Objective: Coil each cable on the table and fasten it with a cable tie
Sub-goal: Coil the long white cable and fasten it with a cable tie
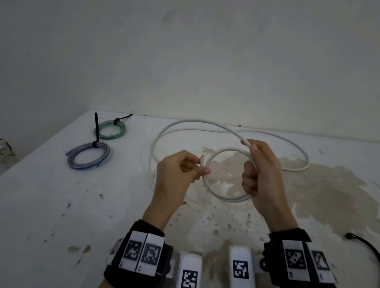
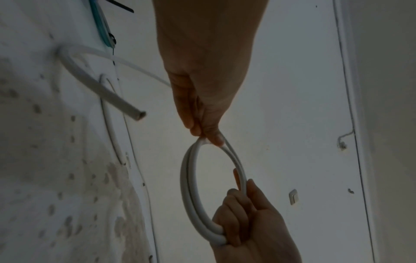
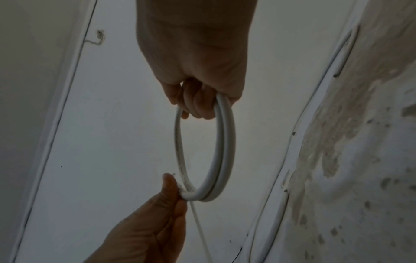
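A white cable [image 1: 219, 197] is wound into a small double loop held above the table between both hands. My left hand [image 1: 201, 169] pinches the loop's left side near the cut cable end. My right hand [image 1: 250, 171] grips the loop's right side with its fingers curled round the strands. The left wrist view shows the left hand [image 2: 207, 137] pinching the top of the coil [image 2: 191, 186]. In the right wrist view the right hand [image 3: 198, 106] grips the coil [image 3: 225, 151]. The uncoiled remainder [image 1: 303, 158] lies in wide curves on the table behind.
Two tied coils lie at the table's [image 1: 32, 195] far left, a green coil [image 1: 111, 130] and a blue-grey coil [image 1: 88, 156]. A loose black cable tie [image 1: 371, 262] lies at the right near the edge. A wall stands right behind the table.
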